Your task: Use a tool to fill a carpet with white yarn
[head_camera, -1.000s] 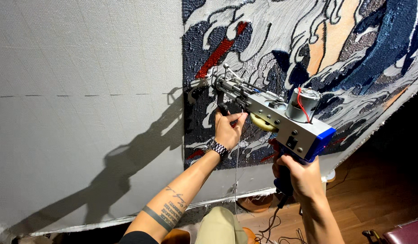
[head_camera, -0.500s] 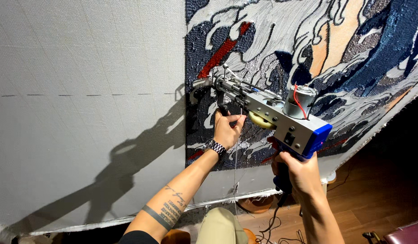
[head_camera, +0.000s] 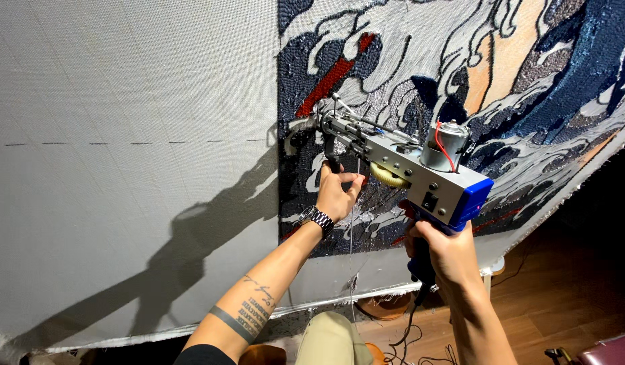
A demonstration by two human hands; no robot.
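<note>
A person's two bare hands hold one tufting gun [head_camera: 400,162] against one large grey backing cloth [head_camera: 123,135] stretched upright, its nose [head_camera: 295,135] touching the fabric at the left edge of the tufted picture [head_camera: 475,88], a swirl of dark blue, white, grey and orange waves with two red streaks. The left hand [head_camera: 336,192], wearing one metal wristwatch [head_camera: 316,217], has its fingers clenched around the gun's front grip just under the barrel. The right hand [head_camera: 441,247] is wrapped tight around the blue rear handle [head_camera: 420,263] beneath the gun's grey body. On the gun can be counted one silver motor [head_camera: 446,143] with one red wire, one yellow gear [head_camera: 388,176] and one black switch on the side plate. One thin strand of yarn [head_camera: 351,257] hangs straight down from the gun between the two forearms. The left forearm carries one tattooed band and one patch of lettering above it. One dashed line [head_camera: 123,142] runs level across the bare cloth, where the shadow of the arm and gun falls. Below, one khaki-clad knee [head_camera: 329,338] shows above a wooden floor [head_camera: 569,297], with black cables [head_camera: 407,338] trailing from the handle and one maroon case [head_camera: 610,350] at the lower right corner
</note>
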